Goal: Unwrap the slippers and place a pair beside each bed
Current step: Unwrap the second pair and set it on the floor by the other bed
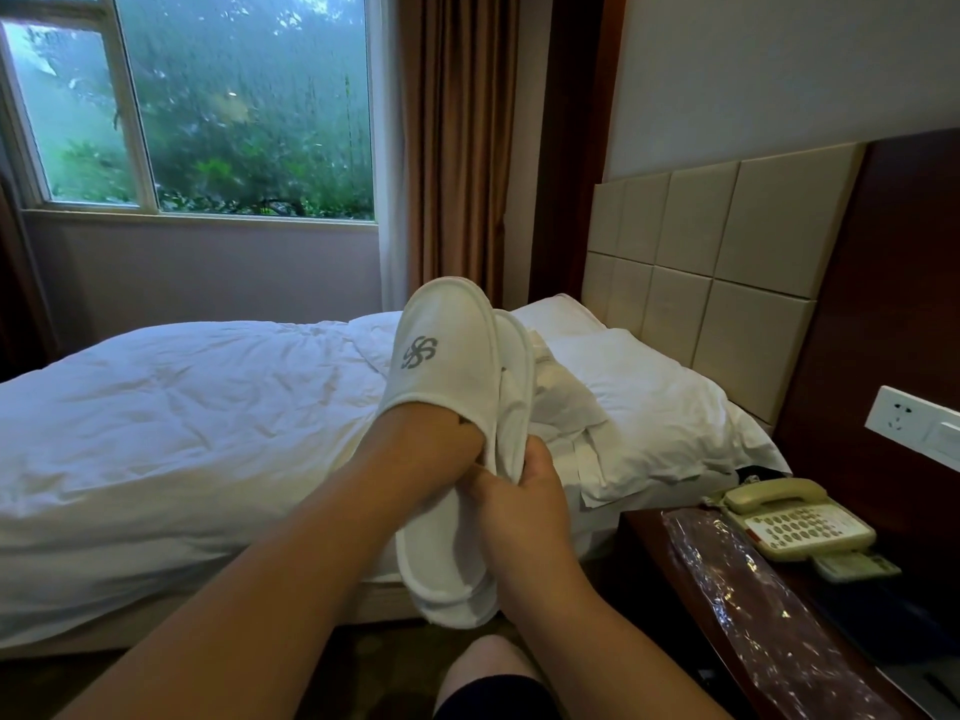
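White slippers [441,563], one pair, held up in the air in front of the bed [182,407].
Front slipper [447,376], grey monogram on toe: left hand [431,444] thrust inside, its fingers hidden, grasp not determinable.
Second slipper [519,366]: stacked directly behind, touching.
Right hand [519,511]: fingers clenched around the slippers at mid-length.
Clear plastic wrapper [737,579]: lying on bedside tabletop [644,537], beside telephone [795,522].

The bed [156,537] has a rumpled white duvet [182,407] spread over it and white pillows [649,397] up at the headboard end. The dark wood nightstand [652,543] right beside it carries a beige phone [795,522]. A long clear plastic wrapper [753,615] lies just beside the phone.
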A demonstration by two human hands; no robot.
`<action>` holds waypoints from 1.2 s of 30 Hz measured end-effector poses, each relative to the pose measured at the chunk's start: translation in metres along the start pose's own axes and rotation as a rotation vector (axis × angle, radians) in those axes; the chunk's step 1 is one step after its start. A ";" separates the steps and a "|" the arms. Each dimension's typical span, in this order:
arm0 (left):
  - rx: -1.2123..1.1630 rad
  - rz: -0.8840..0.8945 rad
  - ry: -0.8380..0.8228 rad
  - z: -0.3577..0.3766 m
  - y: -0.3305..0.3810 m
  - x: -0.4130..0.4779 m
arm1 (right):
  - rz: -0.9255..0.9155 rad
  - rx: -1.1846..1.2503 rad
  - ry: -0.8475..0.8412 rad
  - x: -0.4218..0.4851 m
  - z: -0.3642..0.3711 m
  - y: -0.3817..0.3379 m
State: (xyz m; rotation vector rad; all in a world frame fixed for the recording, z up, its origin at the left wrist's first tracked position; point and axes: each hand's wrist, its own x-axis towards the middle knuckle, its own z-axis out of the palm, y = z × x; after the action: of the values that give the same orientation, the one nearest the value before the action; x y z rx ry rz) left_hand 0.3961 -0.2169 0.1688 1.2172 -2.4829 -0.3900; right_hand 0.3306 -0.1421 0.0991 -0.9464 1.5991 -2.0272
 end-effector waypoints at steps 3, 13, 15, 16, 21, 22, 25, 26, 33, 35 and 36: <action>0.002 -0.020 0.047 0.000 -0.007 0.004 | 0.009 0.031 -0.007 -0.002 0.001 0.001; 0.006 0.011 0.105 0.000 -0.033 0.005 | 0.115 0.155 -0.131 -0.011 0.007 0.001; -0.060 0.024 0.134 -0.003 -0.043 0.007 | 0.158 0.174 -0.142 -0.008 0.004 0.001; -0.119 0.023 0.150 -0.004 -0.047 0.008 | 0.186 0.173 -0.133 -0.007 0.001 0.001; -0.069 0.053 -0.057 -0.008 -0.058 0.006 | 0.264 0.131 -0.073 0.004 -0.014 0.007; -0.108 0.086 -0.101 -0.007 -0.058 0.005 | 0.265 0.122 -0.070 0.006 -0.014 0.007; -0.164 0.062 -0.046 0.001 -0.058 0.002 | 0.226 0.045 -0.023 0.010 -0.012 0.010; -0.130 0.024 0.027 0.006 -0.058 0.002 | 0.209 0.015 0.003 0.011 -0.011 0.011; 0.010 -0.013 0.550 0.025 -0.062 0.001 | 0.203 -0.127 0.109 0.022 -0.017 0.016; -0.030 0.049 0.524 0.026 -0.060 0.001 | 0.198 -0.195 0.110 0.027 -0.020 0.016; -0.032 0.079 0.515 0.027 -0.058 0.002 | 0.180 -0.241 0.107 0.028 -0.021 0.016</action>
State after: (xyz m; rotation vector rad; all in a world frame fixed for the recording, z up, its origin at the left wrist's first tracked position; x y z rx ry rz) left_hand 0.4247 -0.2500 0.1223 1.0431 -2.0621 -0.0772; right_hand 0.2942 -0.1508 0.0885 -0.7521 1.9452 -1.8200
